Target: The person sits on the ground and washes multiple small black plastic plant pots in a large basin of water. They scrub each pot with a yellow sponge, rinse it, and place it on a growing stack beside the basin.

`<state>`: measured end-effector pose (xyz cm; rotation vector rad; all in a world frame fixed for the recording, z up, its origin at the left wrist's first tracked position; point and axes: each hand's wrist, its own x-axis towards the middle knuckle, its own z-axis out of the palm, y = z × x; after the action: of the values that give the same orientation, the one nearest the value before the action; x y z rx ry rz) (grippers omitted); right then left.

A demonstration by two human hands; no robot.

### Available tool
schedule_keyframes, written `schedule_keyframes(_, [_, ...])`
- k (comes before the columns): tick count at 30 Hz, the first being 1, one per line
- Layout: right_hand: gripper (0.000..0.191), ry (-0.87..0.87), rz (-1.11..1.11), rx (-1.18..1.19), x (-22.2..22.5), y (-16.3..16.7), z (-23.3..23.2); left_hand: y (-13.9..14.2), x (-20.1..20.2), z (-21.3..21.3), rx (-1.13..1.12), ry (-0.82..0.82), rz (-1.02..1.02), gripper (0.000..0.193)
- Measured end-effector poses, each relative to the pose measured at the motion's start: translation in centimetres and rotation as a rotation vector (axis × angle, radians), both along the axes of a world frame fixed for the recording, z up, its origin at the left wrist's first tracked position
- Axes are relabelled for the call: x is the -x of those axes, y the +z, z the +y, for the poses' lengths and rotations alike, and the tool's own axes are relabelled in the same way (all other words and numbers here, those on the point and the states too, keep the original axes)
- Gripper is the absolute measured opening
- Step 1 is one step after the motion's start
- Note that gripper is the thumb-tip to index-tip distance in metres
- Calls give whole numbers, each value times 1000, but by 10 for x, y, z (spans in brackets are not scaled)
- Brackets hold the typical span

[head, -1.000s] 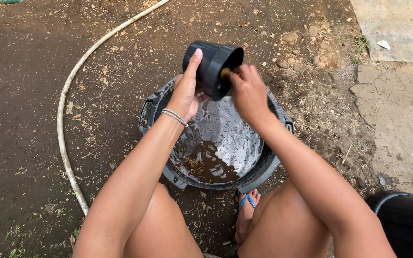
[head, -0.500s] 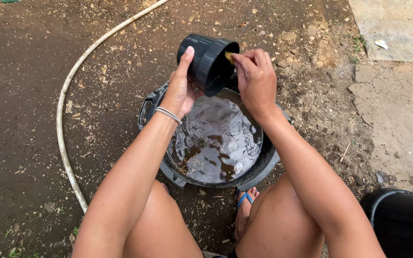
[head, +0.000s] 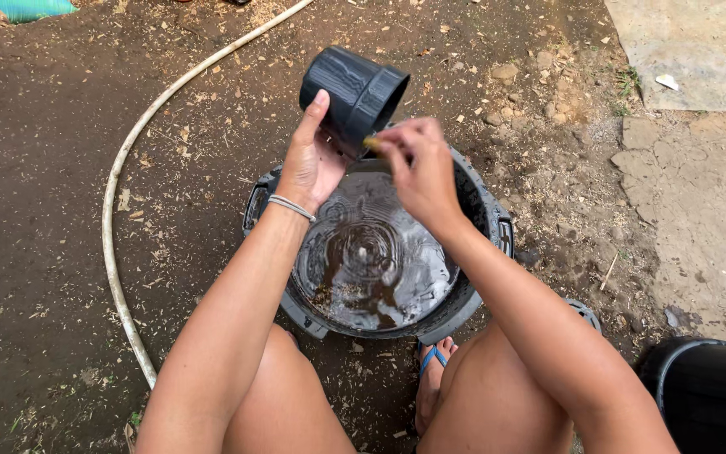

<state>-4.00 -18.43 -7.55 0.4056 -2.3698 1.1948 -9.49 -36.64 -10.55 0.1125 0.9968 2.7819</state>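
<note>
at upper centre of the frame, the left hand point(head: 308, 164) gripped a black plastic pot point(head: 353, 94) tilted on its side, mouth towards the right; the right hand point(head: 418, 168), fingers pinched, touched its rim above the water-filled black tub point(head: 481, 206).

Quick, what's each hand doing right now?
Left hand: gripping the black pot, tilted over the tub.
Right hand: fingers pinched at the pot's rim; contents unclear.

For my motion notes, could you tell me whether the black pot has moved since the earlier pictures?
Yes. The black pot has risen and shifted left, away from the tub rim beneath.
</note>
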Motion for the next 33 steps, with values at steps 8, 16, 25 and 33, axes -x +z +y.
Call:
schedule_keyframes(8, [13,-52,54,-38,11,16,40,5,-8,-1,-48,-182,118,63])
schedule_keyframes(16, [14,0,342,-260,4,18,26,15,-5,14,-99,-50,-42,70])
schedule_keyframes(25, [31,-46,368,-500,22,-10,11,0,2,30,-79,39,-20,51])
schedule_keyframes(33, [18,366,-625,651,38,-38,-14,-24,12,23,122,388,25,56])
